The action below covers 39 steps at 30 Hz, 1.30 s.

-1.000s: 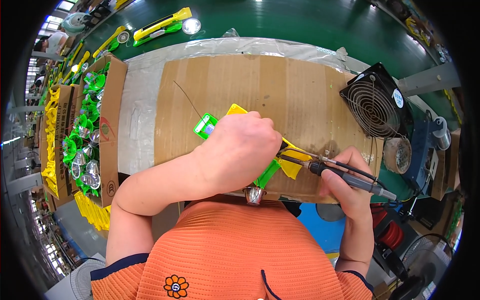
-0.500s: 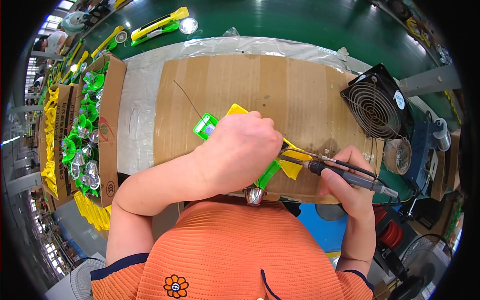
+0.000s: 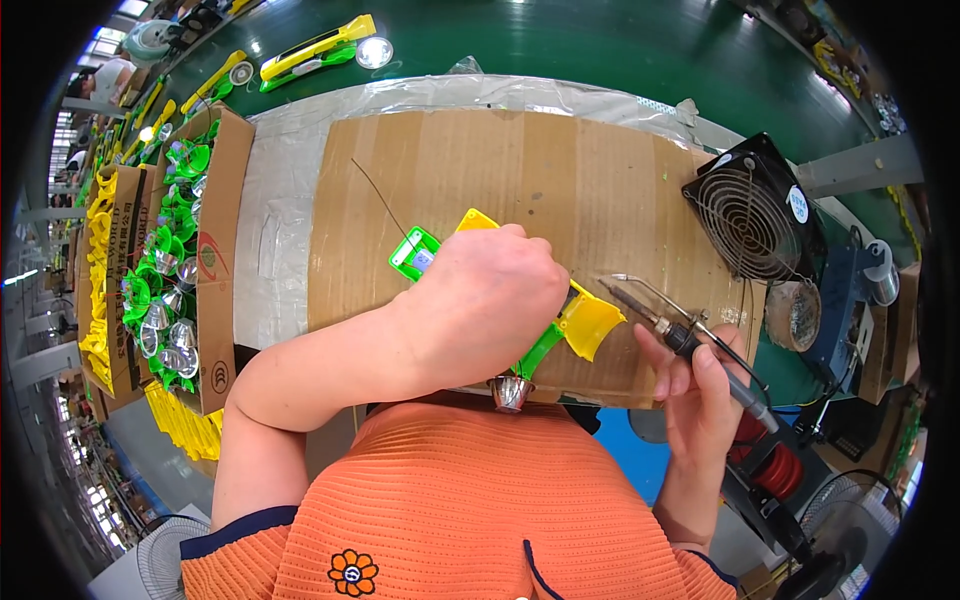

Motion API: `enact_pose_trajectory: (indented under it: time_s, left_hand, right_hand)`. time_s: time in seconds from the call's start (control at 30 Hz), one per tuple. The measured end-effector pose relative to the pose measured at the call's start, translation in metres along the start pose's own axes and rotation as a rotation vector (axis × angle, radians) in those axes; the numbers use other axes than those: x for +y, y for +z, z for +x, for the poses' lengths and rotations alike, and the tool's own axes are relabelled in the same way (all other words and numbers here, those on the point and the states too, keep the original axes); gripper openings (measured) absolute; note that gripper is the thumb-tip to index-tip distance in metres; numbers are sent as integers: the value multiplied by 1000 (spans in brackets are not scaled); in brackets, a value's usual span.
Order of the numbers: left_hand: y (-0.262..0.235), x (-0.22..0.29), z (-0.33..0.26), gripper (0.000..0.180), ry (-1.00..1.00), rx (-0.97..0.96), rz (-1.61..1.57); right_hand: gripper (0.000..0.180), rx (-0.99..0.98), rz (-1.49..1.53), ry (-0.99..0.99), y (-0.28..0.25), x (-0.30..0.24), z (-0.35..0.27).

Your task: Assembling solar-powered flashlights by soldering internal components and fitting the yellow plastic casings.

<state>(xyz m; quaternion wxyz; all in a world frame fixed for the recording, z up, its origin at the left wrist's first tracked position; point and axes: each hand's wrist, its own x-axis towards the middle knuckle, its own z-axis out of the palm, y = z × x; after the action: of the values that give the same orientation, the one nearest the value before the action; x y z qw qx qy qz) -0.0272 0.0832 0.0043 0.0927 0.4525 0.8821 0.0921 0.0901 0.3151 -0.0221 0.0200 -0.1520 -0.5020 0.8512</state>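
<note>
My left hand (image 3: 497, 290) is closed over a green flashlight shell (image 3: 540, 350) and a yellow shell (image 3: 592, 325) lying crosswise on the cardboard. A silvery reflector cup (image 3: 510, 392) sits at the green shell's near end; a thin dark wire rises from its far end. The hand hides the middle of both shells. My right hand (image 3: 700, 385) grips a soldering iron (image 3: 690, 345) with a thin metal tube fixed along it. The iron's tip points up and left, just beyond the yellow shell and apart from it.
A cardboard sheet (image 3: 440, 150) covers the work area. Right of it stand a black fan (image 3: 750, 215), a round tin (image 3: 793, 313) and a blue device (image 3: 843, 320). At left, a carton (image 3: 228, 190) holds several green shells with reflectors. More flashlight parts (image 3: 318, 52) lie on the green belt (image 3: 560, 45).
The soldering iron has drawn away from the shells toward the right, its tip now lifted clear, and the right hand's fingers have loosened. The left hand has barely shifted.
</note>
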Motion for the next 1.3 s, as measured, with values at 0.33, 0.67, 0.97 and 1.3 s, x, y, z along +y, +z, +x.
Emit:
enact_pose_trajectory:
  time_s: [0.33,0.67,0.97,1.3]
  left_hand:
    - [1,-1,-5,4,-25,20,-4]
    - [10,-14,-15,10,-270,247,7]
    - [-21,-44,-82,43,-702,292,307]
    - [-1,-50,-93,18,-175,617,-460]
  right_hand:
    - [7,138,280,37,25,25,-5]
    - [5,-69,219,-24,35,32,40]
    - [8,15,229,-96,27,30,-4]
    - [14,-15,115,-14,44,45,-25]
